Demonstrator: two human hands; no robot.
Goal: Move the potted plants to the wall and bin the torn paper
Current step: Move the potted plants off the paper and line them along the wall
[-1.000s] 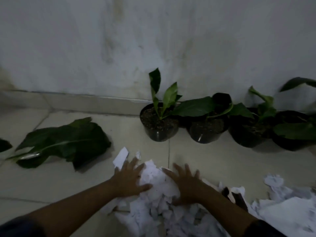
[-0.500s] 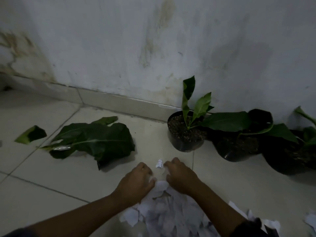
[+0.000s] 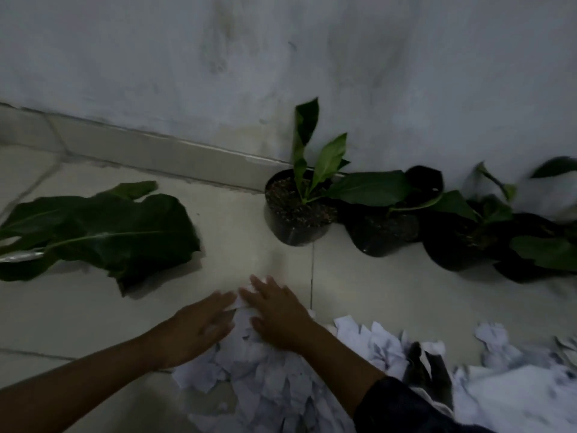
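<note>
Soil-filled pots (image 3: 296, 214) w/ plants (image 3: 315, 164)

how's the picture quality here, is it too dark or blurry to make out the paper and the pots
Head view: dim, grey light; the black pots along the wall merge into shadow toward the right, where the edge smears. Head view: the torn paper reads pale but soft; both hands, left hand and right hand, are slightly motion-blurred.

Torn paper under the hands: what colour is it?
White, greyish in this dim light; the torn paper shows best in the head view, heaped on the pale floor tiles.
</note>
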